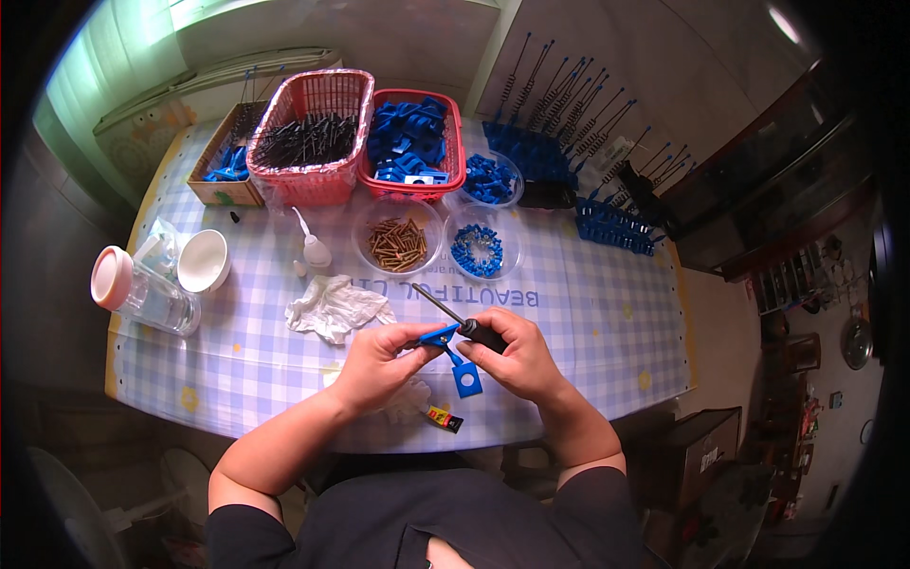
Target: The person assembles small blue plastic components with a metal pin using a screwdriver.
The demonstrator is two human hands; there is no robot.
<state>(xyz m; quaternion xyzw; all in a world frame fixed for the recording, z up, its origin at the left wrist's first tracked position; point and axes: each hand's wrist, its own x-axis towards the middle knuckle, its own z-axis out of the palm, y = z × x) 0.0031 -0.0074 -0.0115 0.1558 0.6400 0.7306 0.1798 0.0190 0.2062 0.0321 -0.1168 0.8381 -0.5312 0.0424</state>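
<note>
Left hand (384,363) pinches blue clip (439,337), square end dangling between both hands. Right hand (517,356) grips screwdriver (486,336), shaft angled away. Beyond right hand: coil-stemmed blue pieces (531,142), seemingly finished. Held clip, no stem visible, looks unfinished; many screws (396,246) left ahead.

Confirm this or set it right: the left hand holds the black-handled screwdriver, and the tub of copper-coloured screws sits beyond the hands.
Not quite: the head view shows the black-handled screwdriver in the right hand; the left hand holds a blue plastic clip. The tub of copper-coloured screws does sit beyond the hands.
</note>
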